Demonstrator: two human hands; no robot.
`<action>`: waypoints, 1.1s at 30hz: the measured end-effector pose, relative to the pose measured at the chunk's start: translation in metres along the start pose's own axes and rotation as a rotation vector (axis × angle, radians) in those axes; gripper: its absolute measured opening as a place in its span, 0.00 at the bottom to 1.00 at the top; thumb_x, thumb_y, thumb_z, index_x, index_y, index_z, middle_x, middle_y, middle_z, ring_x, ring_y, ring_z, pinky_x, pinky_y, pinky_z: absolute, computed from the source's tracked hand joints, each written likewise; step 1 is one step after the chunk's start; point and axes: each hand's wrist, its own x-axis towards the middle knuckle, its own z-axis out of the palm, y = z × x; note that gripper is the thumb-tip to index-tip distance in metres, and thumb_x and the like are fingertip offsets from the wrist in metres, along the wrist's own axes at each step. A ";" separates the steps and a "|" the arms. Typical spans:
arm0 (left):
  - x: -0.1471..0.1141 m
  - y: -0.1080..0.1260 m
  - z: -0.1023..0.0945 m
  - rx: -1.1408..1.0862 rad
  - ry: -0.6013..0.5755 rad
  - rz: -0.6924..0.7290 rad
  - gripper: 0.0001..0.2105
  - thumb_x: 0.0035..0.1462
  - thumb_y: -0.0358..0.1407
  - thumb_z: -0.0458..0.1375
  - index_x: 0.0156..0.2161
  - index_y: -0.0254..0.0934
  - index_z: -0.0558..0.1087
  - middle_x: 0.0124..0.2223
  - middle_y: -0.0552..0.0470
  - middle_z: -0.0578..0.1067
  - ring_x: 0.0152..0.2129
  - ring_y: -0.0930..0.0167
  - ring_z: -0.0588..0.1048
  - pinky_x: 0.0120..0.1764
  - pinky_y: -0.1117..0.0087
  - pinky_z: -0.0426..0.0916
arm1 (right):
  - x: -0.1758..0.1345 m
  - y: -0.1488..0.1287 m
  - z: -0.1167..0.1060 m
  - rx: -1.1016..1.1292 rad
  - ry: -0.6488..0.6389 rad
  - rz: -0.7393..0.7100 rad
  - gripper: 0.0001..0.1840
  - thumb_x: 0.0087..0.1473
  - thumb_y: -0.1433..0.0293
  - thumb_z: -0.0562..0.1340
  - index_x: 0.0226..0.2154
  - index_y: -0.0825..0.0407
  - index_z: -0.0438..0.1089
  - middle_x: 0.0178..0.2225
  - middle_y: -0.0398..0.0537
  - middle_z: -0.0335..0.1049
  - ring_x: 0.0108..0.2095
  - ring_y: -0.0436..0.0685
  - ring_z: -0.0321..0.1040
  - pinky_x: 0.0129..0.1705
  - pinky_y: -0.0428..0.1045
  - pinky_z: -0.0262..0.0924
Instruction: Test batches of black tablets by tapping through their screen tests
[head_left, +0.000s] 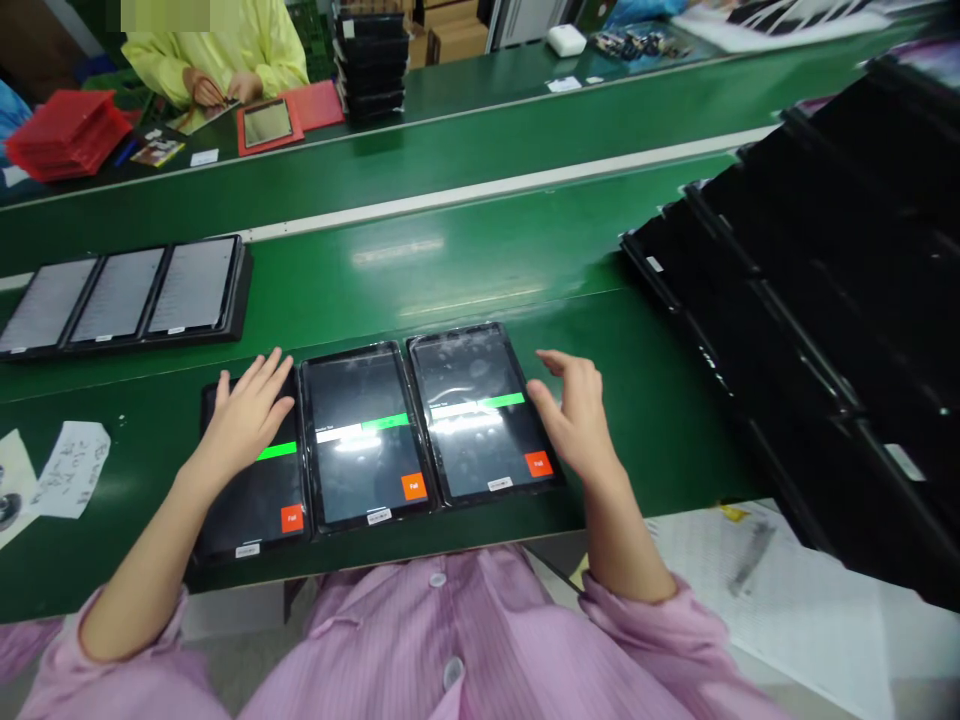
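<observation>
Three tablets lie side by side in a black tray on the green bench before me. Over the upper part of the left tablet is my left hand, fingers spread, hiding some of its screen; whether it touches the glass I cannot tell. The middle tablet and the right tablet show dark screens with a green bar and an orange-red box reading "Fail". My right hand hovers at the right tablet's right edge, thumb and fingers apart, holding nothing.
Three grey-screened tablets sit in another tray at the left. Handwritten paper lies near the left edge. Tall stacked black trays lean in at the right. Across the bench, a person in yellow works beside red sheets.
</observation>
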 end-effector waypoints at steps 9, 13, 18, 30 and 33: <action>0.020 0.009 -0.001 0.112 -0.110 -0.093 0.24 0.70 0.43 0.39 0.64 0.41 0.65 0.66 0.45 0.68 0.64 0.57 0.64 0.65 0.34 0.44 | 0.040 0.035 0.035 0.600 -0.016 0.320 0.18 0.44 0.57 0.69 0.36 0.49 0.76 0.30 0.47 0.74 0.32 0.58 0.71 0.36 0.53 0.67; 0.015 0.013 -0.004 0.255 -0.162 -0.112 0.27 0.67 0.45 0.48 0.67 0.36 0.61 0.69 0.34 0.60 0.66 0.50 0.60 0.65 0.35 0.45 | 0.033 0.035 0.032 0.593 0.007 0.424 0.17 0.40 0.56 0.72 0.29 0.50 0.75 0.28 0.49 0.76 0.29 0.58 0.71 0.31 0.51 0.65; 0.018 0.020 -0.005 0.324 -0.229 -0.118 0.33 0.63 0.45 0.54 0.70 0.37 0.57 0.70 0.26 0.55 0.66 0.45 0.59 0.63 0.33 0.44 | 0.031 0.029 0.028 0.514 0.023 0.458 0.18 0.39 0.54 0.72 0.26 0.51 0.74 0.24 0.47 0.73 0.26 0.55 0.68 0.26 0.49 0.60; 0.034 0.028 -0.015 0.352 -0.346 -0.108 0.26 0.66 0.40 0.49 0.65 0.33 0.65 0.63 0.27 0.67 0.65 0.50 0.61 0.65 0.47 0.52 | 0.033 0.021 0.028 0.608 0.013 0.455 0.20 0.41 0.57 0.71 0.35 0.51 0.76 0.32 0.47 0.75 0.33 0.54 0.69 0.38 0.50 0.64; 0.036 0.028 -0.017 0.336 -0.342 -0.114 0.24 0.65 0.39 0.48 0.63 0.35 0.69 0.61 0.29 0.70 0.63 0.50 0.64 0.62 0.48 0.57 | 0.033 0.019 0.029 0.639 0.017 0.460 0.21 0.40 0.59 0.72 0.38 0.52 0.77 0.33 0.47 0.76 0.33 0.54 0.69 0.37 0.50 0.64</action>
